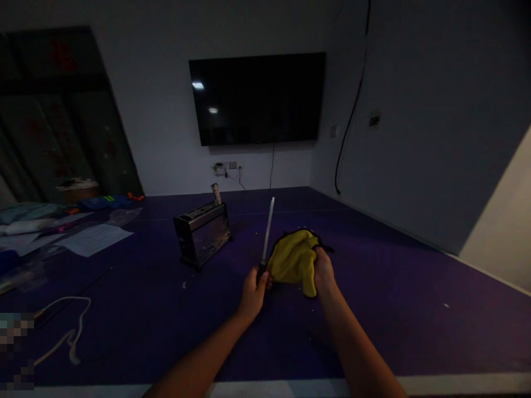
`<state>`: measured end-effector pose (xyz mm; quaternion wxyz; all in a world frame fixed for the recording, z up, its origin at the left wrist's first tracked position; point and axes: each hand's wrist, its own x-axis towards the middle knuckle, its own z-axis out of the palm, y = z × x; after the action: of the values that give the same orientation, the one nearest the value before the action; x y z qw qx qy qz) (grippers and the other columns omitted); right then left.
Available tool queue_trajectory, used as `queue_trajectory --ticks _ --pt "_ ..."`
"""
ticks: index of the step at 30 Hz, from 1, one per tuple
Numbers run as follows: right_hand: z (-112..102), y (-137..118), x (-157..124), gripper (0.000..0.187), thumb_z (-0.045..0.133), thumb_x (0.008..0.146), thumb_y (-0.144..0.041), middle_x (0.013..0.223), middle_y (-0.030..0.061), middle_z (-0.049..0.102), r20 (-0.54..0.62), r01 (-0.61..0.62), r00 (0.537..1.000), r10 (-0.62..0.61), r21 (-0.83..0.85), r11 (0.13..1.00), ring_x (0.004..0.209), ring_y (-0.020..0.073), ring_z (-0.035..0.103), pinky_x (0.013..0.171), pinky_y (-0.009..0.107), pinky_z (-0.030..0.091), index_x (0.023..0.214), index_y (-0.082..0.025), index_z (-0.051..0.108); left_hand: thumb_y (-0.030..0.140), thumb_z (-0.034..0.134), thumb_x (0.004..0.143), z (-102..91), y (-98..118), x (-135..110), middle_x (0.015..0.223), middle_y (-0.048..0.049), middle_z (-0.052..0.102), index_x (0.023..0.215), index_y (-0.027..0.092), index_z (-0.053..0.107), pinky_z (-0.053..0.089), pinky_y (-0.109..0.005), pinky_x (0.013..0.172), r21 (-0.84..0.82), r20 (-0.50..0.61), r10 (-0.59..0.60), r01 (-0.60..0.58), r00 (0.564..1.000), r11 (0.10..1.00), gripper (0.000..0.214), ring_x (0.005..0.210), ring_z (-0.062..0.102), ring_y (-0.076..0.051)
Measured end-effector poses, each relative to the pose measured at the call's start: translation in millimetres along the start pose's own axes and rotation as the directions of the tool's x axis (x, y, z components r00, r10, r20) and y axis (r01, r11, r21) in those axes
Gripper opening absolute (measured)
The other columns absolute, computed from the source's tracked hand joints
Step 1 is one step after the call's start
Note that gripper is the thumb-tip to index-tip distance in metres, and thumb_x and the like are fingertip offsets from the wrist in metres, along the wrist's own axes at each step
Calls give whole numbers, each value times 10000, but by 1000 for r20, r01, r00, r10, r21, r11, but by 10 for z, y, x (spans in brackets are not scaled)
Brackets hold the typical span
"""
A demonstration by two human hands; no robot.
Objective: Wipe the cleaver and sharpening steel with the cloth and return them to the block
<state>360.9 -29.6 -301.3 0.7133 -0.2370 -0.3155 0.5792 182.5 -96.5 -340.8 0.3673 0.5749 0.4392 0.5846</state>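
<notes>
My left hand (253, 290) is closed around the dark handle of a long, narrow tool (269, 229). Its pale, straight blade or shaft points up and away; the dim light does not show its exact kind. A yellow cloth with a dark border (293, 258) hangs bunched from my right hand (324, 270), whose fingers are wrapped on its right side. The cloth's left edge reaches my left fingers, beside the tool's handle. Left of my hands stands a dark slotted box (209, 235) like a knife block. A patterned handle (216, 194) sticks up from its far end.
A purple-covered table (385, 315) spreads beneath everything. Paper sheets (95, 240) and plastic lie on the left, with a white cable (81, 315) nearer me. A wall-mounted television (259, 99) is at the back; a black cord (352, 116) hangs on the right wall.
</notes>
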Motion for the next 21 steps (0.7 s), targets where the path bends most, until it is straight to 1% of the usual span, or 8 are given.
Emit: queue_trajectory --ticks 3,5,7,9,11,14,17,21 --pt "-55 -67 25 293 635 639 -369 763 18 696 -39 19 999 -17 59 998 698 213 652 626 323 534 898 -237 663 564 477 791 -3 -2 15 858 -62 624 932 161 467 459 -225 467 -109 63 -67 74 996 991 428 524 568 -101" --pt "4 -62 -11 341 673 626 -338 817 3 702 -9 26 1000 -25 48 999 694 195 649 618 302 525 954 -248 660 583 472 782 0 2 16 924 -77 625 945 166 437 433 -208 410 -143 117 -92 108 989 984 449 457 538 -73" --pt "111 -9 -75 393 706 614 -306 875 0 705 53 -4 999 4 -4 1000 699 178 647 610 277 514 1000 -252 657 594 466 778 10 2 9 934 -81 629 967 167 422 424 -199 392 -154 158 -106 131 982 979 469 428 527 -63" --pt "227 82 -147 400 720 612 -297 899 11 707 127 -64 989 72 -67 996 697 167 644 605 259 505 1005 -242 667 595 467 777 22 -9 -2 847 -54 635 1009 164 418 414 -193 384 -138 177 -110 136 978 981 492 408 519 -66" --pt "319 185 -213 387 729 605 -293 878 21 711 190 -126 971 147 -120 985 668 160 638 593 251 497 983 -227 682 584 468 785 28 -25 -12 709 -7 613 1040 159 423 394 -187 373 -99 177 -103 122 979 988 498 385 501 -73" --pt "379 292 -276 396 750 565 -256 799 23 712 241 -202 940 242 -181 963 589 145 619 541 235 480 955 -208 696 541 462 811 21 -41 -27 576 41 542 1024 160 450 375 -186 371 -27 188 -74 81 979 996 436 367 474 -77" --pt "367 307 -297 367 750 568 -246 761 27 705 279 -240 911 303 -236 941 568 143 613 519 227 473 929 -197 706 485 454 835 5 -37 -41 545 53 511 1030 164 461 376 -195 382 33 215 -53 47 975 998 375 371 468 -83" --pt "326 277 -293 273 756 582 -266 725 41 694 342 -248 873 346 -301 921 561 138 607 523 219 467 832 -163 714 449 448 844 -4 -19 -55 545 58 501 1064 168 457 366 -198 386 70 217 -52 38 975 997 357 365 449 -82"
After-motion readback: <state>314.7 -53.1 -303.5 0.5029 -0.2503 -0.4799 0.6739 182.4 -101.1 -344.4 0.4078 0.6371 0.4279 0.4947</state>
